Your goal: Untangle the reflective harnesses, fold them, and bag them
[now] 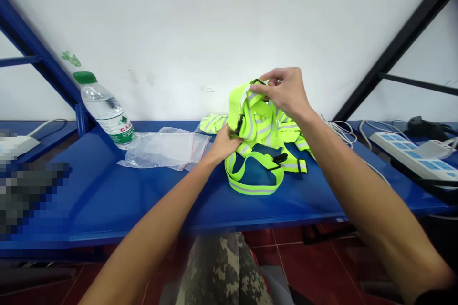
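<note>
Neon yellow reflective straps with a grey stripe and black buckles lie in a tangled pile on the blue shelf. One reflective strap (235,105) is lifted above the pile between my two hands. My right hand (284,88) pinches it at the top, near a black slider. Lower down on the left, my left hand (225,144) is closed around the strap beside a black buckle (240,124); its fingertips are partly hidden by the webbing. In front of the pile, a looped strap (254,189) with a black clip (280,158) rests on the shelf.
Clear plastic zip bags (164,147) lie left of the pile. A water bottle (107,109) with a green cap stands behind them. White power strips (411,155) and cables are at the right. Behind the blue shelf (143,200) is a white wall (200,24).
</note>
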Demonstrator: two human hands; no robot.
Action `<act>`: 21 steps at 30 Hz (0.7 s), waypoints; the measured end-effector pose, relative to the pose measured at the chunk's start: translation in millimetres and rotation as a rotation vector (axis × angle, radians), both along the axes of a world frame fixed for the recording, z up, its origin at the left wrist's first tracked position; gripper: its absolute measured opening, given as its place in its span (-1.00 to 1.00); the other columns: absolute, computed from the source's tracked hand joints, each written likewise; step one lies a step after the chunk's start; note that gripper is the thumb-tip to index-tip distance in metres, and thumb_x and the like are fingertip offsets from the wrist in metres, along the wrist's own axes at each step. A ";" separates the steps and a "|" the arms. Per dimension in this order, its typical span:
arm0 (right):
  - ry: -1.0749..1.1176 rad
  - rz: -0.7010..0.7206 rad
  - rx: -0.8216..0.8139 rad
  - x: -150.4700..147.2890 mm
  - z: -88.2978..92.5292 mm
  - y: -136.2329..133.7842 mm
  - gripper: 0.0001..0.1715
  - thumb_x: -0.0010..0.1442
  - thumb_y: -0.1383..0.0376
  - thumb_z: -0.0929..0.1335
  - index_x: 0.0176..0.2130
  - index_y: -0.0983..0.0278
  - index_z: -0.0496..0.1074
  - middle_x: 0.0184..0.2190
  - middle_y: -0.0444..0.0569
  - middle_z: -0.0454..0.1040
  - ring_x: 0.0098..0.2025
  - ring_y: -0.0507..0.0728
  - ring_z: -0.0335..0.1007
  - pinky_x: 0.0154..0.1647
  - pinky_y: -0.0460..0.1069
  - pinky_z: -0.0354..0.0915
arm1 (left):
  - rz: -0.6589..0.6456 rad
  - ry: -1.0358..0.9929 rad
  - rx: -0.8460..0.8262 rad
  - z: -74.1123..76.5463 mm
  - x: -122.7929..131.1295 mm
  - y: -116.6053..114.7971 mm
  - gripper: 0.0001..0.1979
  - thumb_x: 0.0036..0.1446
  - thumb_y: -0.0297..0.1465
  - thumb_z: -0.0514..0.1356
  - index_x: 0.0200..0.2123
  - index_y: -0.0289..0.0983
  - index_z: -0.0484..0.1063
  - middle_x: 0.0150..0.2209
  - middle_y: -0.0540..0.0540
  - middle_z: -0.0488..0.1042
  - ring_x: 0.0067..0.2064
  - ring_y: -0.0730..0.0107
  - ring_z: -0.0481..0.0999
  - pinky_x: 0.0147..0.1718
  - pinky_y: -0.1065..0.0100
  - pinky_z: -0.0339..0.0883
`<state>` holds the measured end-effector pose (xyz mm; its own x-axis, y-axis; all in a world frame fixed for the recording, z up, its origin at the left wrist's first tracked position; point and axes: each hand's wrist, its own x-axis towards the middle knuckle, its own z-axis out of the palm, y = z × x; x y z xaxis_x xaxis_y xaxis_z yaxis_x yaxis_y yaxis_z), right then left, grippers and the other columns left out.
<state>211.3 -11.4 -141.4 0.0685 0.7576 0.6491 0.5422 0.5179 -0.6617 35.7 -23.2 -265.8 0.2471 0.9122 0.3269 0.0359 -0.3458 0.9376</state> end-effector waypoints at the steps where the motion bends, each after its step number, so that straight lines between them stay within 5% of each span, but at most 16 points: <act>1: 0.026 0.009 -0.014 4.6 -0.6 0.8 -0.69 -0.06 0.19 0.56 -0.35 0.33 0.54 -0.52 -0.09 0.34 -0.30 0.17 0.43 -0.28 0.12 0.44 | -0.016 -0.060 -0.048 0.9 -0.4 1.4 -0.54 -0.13 -0.38 0.36 -0.08 -0.29 0.45 -0.09 -0.19 0.56 -0.09 0.18 0.55 -0.05 0.23 0.41; 6: 0.244 0.017 -0.104 31.2 -12.5 4.7 -0.72 -0.09 0.13 0.56 -0.51 0.27 0.53 -0.50 -0.03 0.49 -0.42 0.12 0.42 -0.45 0.06 0.40 | 0.038 -0.345 -0.359 20.2 -23.4 10.6 -0.67 -0.15 -0.46 0.19 -0.21 -0.33 0.44 -0.42 -0.03 0.47 -0.51 0.43 0.46 -0.44 0.36 0.40; 10: 0.304 0.022 -0.187 36.0 -28.6 4.2 -0.73 -0.19 0.19 0.59 -0.52 0.29 0.55 -0.48 -0.01 0.55 -0.39 0.13 0.46 -0.43 0.02 0.43 | -0.021 -0.504 -0.429 31.7 -37.6 11.6 -0.64 -0.13 -0.42 0.14 -0.19 -0.36 0.43 -0.42 -0.04 0.43 -0.48 0.43 0.47 -0.44 0.37 0.42; 15: 0.384 0.098 -0.336 30.9 -40.4 5.6 -0.77 -0.15 0.27 0.58 -0.48 0.33 0.54 -0.46 -0.01 0.55 -0.44 0.09 0.48 -0.42 0.00 0.47 | 0.004 -0.434 -0.461 32.3 -38.6 11.4 -0.66 -0.06 -0.25 0.19 -0.23 -0.33 0.45 -0.32 -0.11 0.50 -0.46 0.40 0.51 -0.52 0.38 0.40; 21: 0.546 0.135 -0.285 35.2 -35.5 10.3 -0.84 -0.06 0.36 0.52 -0.40 0.32 0.52 -0.41 -0.01 0.53 -0.50 0.12 0.50 -0.38 0.14 0.52 | 0.325 -0.200 -0.243 34.3 -42.5 13.8 -0.70 -0.11 -0.22 0.36 -0.39 -0.28 0.42 -0.61 0.08 0.33 -0.72 0.57 0.24 -0.74 0.47 0.11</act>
<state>246.5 -1.1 -176.9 0.2252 0.9206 0.3190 0.0294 0.3208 -0.9467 -6.7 -9.4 -231.5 -0.1109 0.9882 0.1059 -0.0842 -0.1155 0.9897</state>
